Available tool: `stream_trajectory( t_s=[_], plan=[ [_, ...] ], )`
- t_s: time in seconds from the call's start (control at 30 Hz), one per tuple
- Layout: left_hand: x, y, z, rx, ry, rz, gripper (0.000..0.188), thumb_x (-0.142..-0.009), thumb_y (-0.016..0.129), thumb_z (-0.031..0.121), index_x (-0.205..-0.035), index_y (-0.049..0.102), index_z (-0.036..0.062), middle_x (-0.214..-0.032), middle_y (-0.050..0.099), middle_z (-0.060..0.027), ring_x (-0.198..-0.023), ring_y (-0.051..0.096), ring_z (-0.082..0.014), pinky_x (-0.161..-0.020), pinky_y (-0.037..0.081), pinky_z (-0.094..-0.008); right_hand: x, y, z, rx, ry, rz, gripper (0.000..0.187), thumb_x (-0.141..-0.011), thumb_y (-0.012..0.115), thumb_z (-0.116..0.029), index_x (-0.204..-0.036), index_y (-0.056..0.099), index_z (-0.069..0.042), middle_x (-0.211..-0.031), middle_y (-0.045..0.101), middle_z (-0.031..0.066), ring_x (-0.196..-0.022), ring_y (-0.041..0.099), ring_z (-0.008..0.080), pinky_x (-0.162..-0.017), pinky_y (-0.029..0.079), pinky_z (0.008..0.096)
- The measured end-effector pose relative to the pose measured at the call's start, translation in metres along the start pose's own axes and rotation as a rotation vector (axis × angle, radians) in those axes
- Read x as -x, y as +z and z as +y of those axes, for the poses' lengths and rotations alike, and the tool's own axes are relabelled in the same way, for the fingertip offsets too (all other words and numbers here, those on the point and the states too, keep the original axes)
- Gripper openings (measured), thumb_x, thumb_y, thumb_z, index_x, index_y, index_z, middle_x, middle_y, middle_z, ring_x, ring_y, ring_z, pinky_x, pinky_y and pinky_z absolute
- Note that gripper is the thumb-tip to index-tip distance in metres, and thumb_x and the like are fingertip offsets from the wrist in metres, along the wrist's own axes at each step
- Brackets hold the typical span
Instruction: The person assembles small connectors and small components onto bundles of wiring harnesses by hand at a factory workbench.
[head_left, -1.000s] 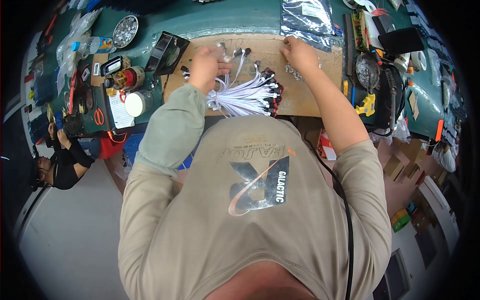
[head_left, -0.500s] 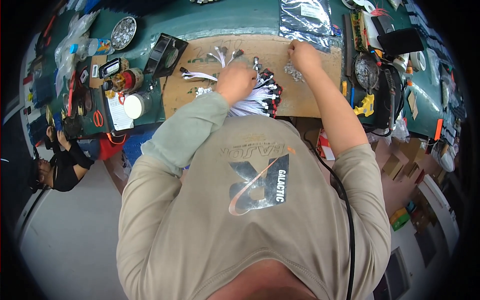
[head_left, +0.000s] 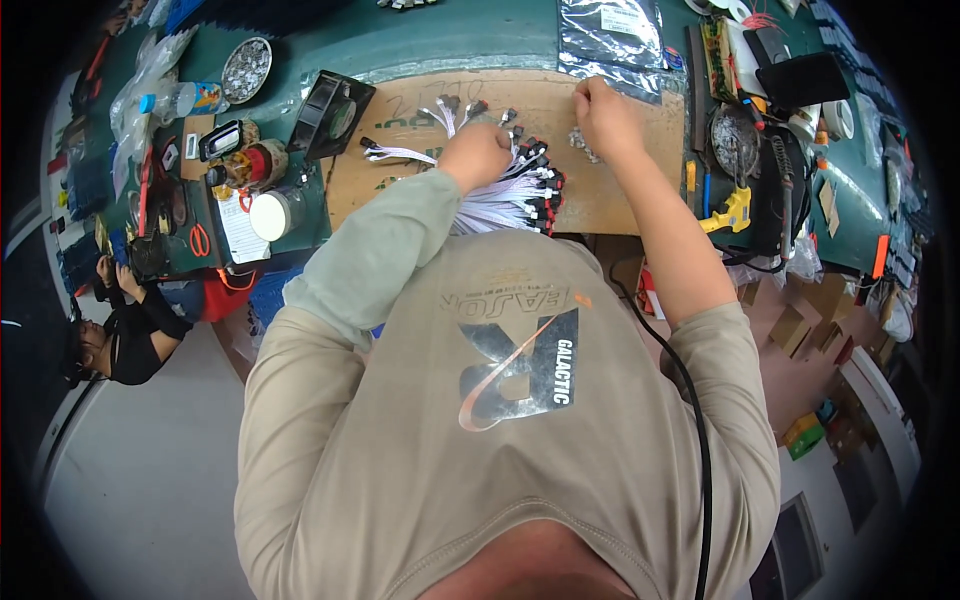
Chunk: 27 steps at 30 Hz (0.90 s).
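My left hand [head_left: 475,156] is closed at the upper left edge of a bundle of white cables [head_left: 500,205]; what its fingers hold, if anything, is hidden. Black and red connectors [head_left: 545,180] tip the bundle on its right side. My right hand [head_left: 607,120] is held with curled fingers just above a small pile of whitish bits [head_left: 583,143], and I cannot make out what is in it. Beyond my left hand a few loose white cables [head_left: 445,115] with dark ends fan out. Everything lies on a brown cardboard sheet [head_left: 645,195].
A black fan [head_left: 333,113] stands left of the cardboard, near a white-lidded jar [head_left: 270,216] and red scissors [head_left: 199,240]. Clear plastic bags [head_left: 612,45] lie at the back. To the right are a yellow-handled tool [head_left: 735,212] and a round dish [head_left: 735,140]. Another person [head_left: 130,325] sits far left.
My left forearm has shifted slightly up and now covers the white bits that showed beside it. My right hand has moved only a little, staying near the small pile.
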<state>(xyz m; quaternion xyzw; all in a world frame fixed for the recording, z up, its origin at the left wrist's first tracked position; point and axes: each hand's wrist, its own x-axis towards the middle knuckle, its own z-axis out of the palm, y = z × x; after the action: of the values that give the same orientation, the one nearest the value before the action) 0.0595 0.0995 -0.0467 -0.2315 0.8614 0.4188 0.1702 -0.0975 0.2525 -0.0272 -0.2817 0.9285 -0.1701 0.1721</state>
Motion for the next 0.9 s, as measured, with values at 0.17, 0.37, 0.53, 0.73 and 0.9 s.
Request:
stream_trajectory(
  t_s=[0.17,0.37,0.53,0.73,0.9],
  plan=[
    [-0.004,0.010,-0.003,0.237,-0.109,-0.087,0.014,-0.079,0.067,0.009,-0.088,0.067,-0.0018,-0.068,0.062,-0.0060,-0.057,0.058,-0.0120,-0.053,0.047,-0.0272,0.016,0.020,-0.015,-0.541,-0.052,-0.086,0.025,-0.088,0.062,-0.019,-0.109,0.063,-0.004,-0.087,0.068,0.0094,-0.076,0.065,0.0185,-0.068,0.051,0.0306],
    [0.005,0.006,-0.009,0.576,-0.195,0.014,0.016,-0.079,0.069,0.009,-0.089,0.066,-0.0025,-0.072,0.063,-0.0057,-0.059,0.055,-0.0112,-0.055,0.045,-0.0269,0.026,0.029,-0.034,-1.033,0.181,-0.427,0.022,-0.088,0.063,-0.012,-0.107,0.065,-0.001,-0.081,0.067,0.0044,-0.069,0.060,0.0084,-0.062,0.050,0.0226],
    [0.004,0.006,-0.004,0.353,-0.117,-0.059,0.018,-0.076,0.072,0.009,-0.089,0.066,-0.0017,-0.074,0.063,-0.0056,-0.064,0.057,-0.0121,-0.058,0.044,-0.0273,0.024,0.029,-0.034,-1.039,0.254,-0.419,0.018,-0.091,0.062,-0.011,-0.105,0.063,0.000,-0.088,0.066,0.0052,-0.075,0.062,0.0105,-0.065,0.050,0.0223],
    [0.003,0.002,-0.007,0.434,-0.158,-0.107,0.020,-0.076,0.071,0.006,-0.093,0.066,-0.0003,-0.077,0.063,-0.0041,-0.067,0.056,-0.0102,-0.059,0.043,-0.0254,0.028,0.029,-0.037,-1.066,0.225,-0.393,0.017,-0.091,0.061,-0.010,-0.104,0.062,-0.001,-0.093,0.066,0.0051,-0.080,0.063,0.0110,-0.067,0.051,0.0227],
    [0.008,-0.008,-0.016,0.766,-0.230,-0.109,0.020,-0.077,0.069,0.007,-0.096,0.066,-0.0001,-0.081,0.063,-0.0042,-0.070,0.056,-0.0116,-0.062,0.044,-0.0256,0.032,0.032,-0.032,-1.048,0.195,-0.315,0.019,-0.089,0.062,-0.014,-0.103,0.064,0.000,-0.088,0.067,0.0064,-0.073,0.063,0.0115,-0.065,0.052,0.0255]
  ],
)
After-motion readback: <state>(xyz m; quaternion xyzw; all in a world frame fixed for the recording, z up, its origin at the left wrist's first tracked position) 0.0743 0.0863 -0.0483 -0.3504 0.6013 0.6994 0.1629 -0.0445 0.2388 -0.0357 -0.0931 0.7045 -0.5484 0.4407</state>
